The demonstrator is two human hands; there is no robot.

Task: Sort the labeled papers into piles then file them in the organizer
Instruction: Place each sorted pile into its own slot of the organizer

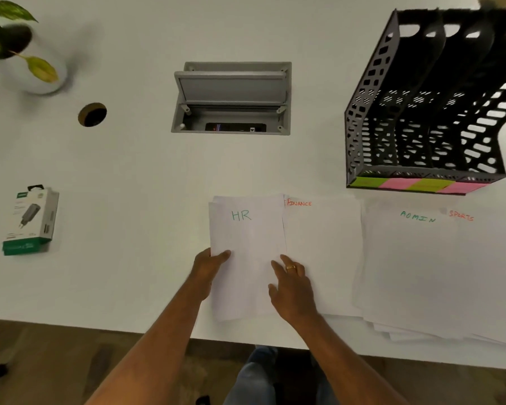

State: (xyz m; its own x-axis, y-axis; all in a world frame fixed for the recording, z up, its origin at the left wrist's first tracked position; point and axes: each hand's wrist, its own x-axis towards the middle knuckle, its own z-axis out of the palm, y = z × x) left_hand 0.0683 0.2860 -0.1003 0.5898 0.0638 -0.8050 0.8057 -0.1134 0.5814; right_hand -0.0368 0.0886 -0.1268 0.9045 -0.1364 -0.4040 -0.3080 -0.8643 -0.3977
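Observation:
Four piles of white paper lie side by side near the table's front edge. The HR pile point(246, 235) is leftmost, then FINANCE point(322, 244), ADMIN point(406, 258) and SPORTS point(485, 258). My left hand point(208, 267) grips the HR pile's left edge, thumb on top. My right hand point(292, 285) rests flat on that pile's right side, fingers spread, partly over the FINANCE pile. The black mesh organizer point(421, 106) stands at the back right, its several slots empty, with green and pink sticky notes point(421, 184) along its front lip.
An open grey cable box point(231, 97) is sunk into the white table point(129, 171) behind the piles. A round cable hole point(92, 114) and a potted plant point(18, 48) are at the back left. A boxed charger point(30, 220) lies at the left.

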